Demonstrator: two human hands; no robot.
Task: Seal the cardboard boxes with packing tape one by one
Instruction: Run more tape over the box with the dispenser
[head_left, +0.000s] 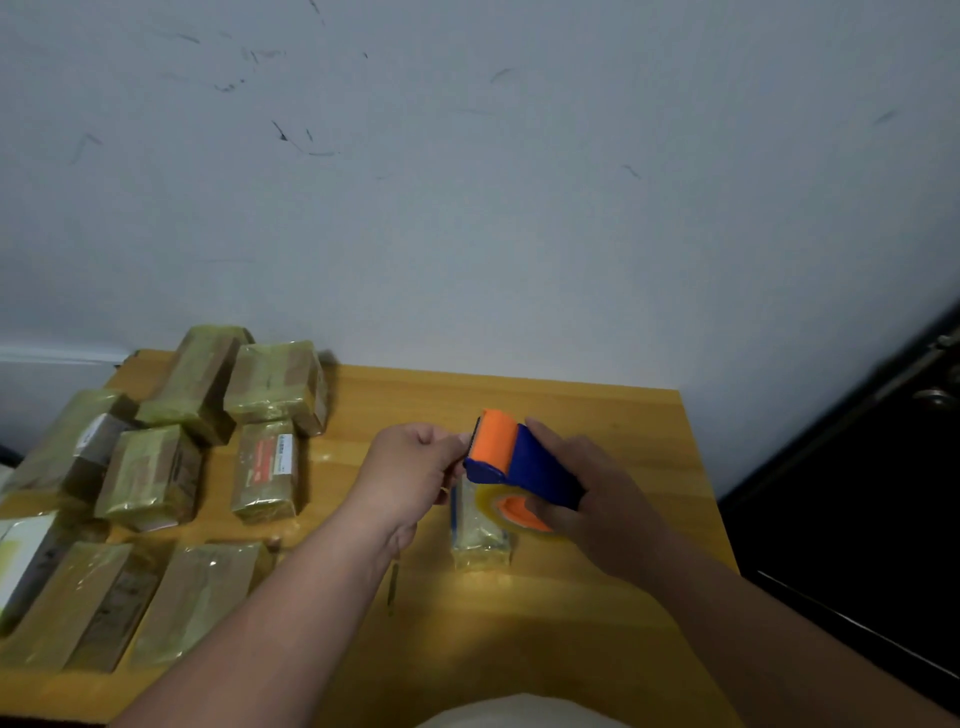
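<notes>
Right hand (597, 493) curls around a blue and orange tape dispenser (511, 457), held over a small taped box (480, 530) lying at the table's centre. Left hand (410, 467) pinches at the dispenser's front edge, fingers bent; what it pinches is too small to tell. Yellow wooden table (597, 405) stands against a scuffed pale wall (467, 182), a dark door (883, 493) at 3 o'clock. Eight tape-wrapped boxes (150, 475) crowd toward 9 o'clock; one (265, 470) bears a red and white label, unreadable.
</notes>
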